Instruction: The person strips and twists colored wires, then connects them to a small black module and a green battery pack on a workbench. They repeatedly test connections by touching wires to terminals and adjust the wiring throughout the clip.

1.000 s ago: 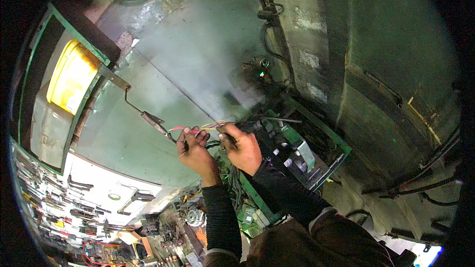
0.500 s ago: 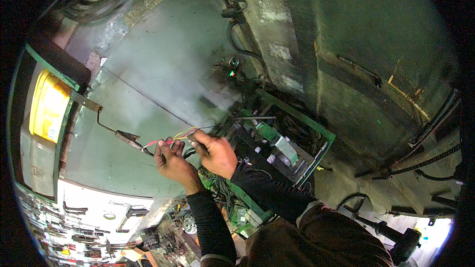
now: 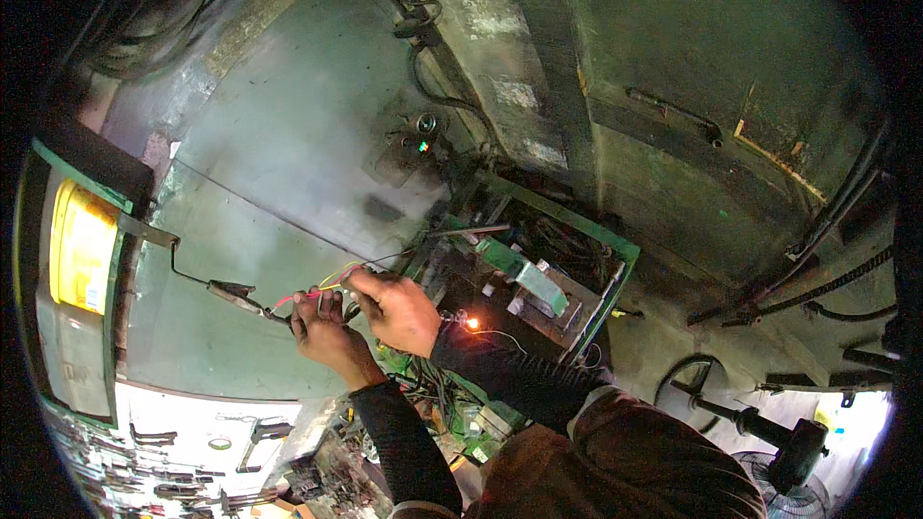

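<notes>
Near the middle, my left hand point(image 3: 332, 341) is closed, its fingertips pinching the red wire point(image 3: 285, 302). Just right of it my right hand point(image 3: 399, 315) is closed too, thumb and forefinger on the thin coloured wires, with a yellow wire point(image 3: 338, 279) looping out between the two hands. A dark spring clip point(image 3: 236, 296) lies left of my fingers, and the red wire's end is close to it. By my right wrist glows a small bulb point(image 3: 472, 324), with a thin pale wire near it. My palms hide part of the wires.
A green metal frame point(image 3: 625, 274) holding greenish machine parts point(image 3: 524, 274) stands right of my hands. A bracket point(image 3: 149, 230) with a bent rod sits at left, near a yellow container point(image 3: 85, 245). Tools hang on a white board point(image 3: 183, 423). A fan point(image 3: 786, 485) shows at lower right.
The small bulb by my right wrist now shows lit. Both hands still pinch the wires and sit slightly closer together. The whole view has shifted a little.
</notes>
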`<state>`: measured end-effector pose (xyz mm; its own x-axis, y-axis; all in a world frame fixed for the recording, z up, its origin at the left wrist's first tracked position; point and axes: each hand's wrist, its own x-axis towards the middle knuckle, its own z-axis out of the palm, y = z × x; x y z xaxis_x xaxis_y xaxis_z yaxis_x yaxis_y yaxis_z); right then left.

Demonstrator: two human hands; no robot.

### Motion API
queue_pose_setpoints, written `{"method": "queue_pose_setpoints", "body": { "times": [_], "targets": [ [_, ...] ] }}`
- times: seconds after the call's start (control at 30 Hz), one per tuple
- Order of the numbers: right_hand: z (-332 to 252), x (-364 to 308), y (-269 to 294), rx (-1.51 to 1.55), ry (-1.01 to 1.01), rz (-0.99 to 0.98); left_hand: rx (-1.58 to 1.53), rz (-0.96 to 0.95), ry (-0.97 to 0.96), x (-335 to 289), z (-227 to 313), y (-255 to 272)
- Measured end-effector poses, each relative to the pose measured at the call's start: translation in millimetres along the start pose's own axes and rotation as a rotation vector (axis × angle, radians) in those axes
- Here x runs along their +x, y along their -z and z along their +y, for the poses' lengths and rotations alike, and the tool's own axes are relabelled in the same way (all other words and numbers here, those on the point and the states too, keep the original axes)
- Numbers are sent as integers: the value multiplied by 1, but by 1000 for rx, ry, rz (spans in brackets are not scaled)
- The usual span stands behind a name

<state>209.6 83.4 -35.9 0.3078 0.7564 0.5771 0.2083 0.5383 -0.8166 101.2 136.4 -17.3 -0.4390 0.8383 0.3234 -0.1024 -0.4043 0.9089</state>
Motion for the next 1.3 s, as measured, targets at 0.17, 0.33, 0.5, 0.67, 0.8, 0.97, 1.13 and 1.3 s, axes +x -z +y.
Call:
{"method": "queue_pose_setpoints", "body": {
  "times": [0.17,0.33,0.5,0.67,0.8,0.97,1.13,1.3],
  "targets": [
    [-1,0,5,12,33,20,-131,-10,12,-6,2,-2],
    [0,-1,5,-9,-7,-38,-100,-11,9,-7,10,-6],
    [1,-1,3,6,68,25,-173,-6,69,-6,8,-7],
    [-11,-5,5,-201,14,-154,-160,-84,-33,-10,10,2],
    [-32,-18,8,-260,390,-63,-55,-115,3,-23,22,30],
    [-50,-36,9,-149,346,-126,25,-53,-79,-47,9,62],
    [-60,-58,-7,-161,352,-135,73,-25,-5,-55,-15,91],
    [-60,-78,-26,-262,262,-163,31,-16,100,-59,-38,112]
  ]
}}
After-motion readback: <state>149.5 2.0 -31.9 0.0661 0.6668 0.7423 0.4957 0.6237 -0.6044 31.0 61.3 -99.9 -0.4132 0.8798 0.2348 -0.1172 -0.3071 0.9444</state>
